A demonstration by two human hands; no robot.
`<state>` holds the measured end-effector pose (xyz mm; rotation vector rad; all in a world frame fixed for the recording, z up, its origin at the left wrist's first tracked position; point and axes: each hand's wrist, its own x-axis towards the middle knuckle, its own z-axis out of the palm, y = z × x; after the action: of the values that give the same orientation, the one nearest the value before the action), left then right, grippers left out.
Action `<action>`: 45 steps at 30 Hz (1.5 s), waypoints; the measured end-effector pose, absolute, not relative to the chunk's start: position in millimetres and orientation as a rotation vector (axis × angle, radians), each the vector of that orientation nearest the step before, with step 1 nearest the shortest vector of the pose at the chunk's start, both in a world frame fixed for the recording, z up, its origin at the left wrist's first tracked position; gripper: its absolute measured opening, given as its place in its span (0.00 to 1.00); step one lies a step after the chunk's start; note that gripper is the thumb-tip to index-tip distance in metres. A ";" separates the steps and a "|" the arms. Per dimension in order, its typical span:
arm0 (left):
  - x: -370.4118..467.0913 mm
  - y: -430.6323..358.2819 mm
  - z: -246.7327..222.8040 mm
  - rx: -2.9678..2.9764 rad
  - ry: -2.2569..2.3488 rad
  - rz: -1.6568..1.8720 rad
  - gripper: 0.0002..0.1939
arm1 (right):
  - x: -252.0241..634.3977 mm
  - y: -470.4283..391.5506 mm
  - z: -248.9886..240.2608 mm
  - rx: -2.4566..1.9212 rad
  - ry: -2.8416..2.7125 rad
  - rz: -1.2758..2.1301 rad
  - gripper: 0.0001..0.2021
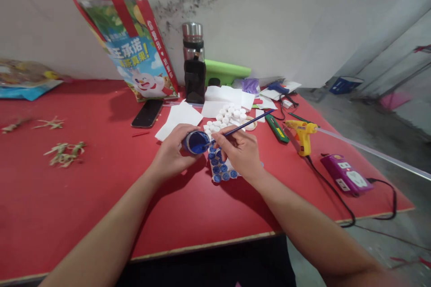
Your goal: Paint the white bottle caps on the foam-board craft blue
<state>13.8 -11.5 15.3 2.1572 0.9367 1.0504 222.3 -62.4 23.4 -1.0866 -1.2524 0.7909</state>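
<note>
1. One jar (196,142) sits in the left hand (171,151), fingers curled round it.
2. Right hand (241,150) pinches the brush (251,121), tip at the jar's mouth.
3. Blue pieces (224,168) lie partly under it, white pieces (230,115) beyond.

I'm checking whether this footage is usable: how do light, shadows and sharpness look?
Head view: soft, muted light; diffuse shadows on the red tabletop under the left hand and right hand; wide-angle stretching toward the edges, as in the forearms; slight softness, the tip of the brush hard to tell from the blue paint.
</note>
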 end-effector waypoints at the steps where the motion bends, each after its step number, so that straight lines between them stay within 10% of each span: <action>1: 14.1 -12.3 15.6 2.153 0.939 1.055 0.20 | 222.3 -62.5 23.2 -1.086 -1.255 0.790 0.18; 45: 8.6 0.5 6.7 2.047 1.048 1.089 0.25 | 243.0 -60.4 27.7 -1.100 -1.328 0.473 0.18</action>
<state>8.6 0.5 6.7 2.0468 1.0484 1.0892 243.0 -60.4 27.7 -1.1003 -1.3284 0.4728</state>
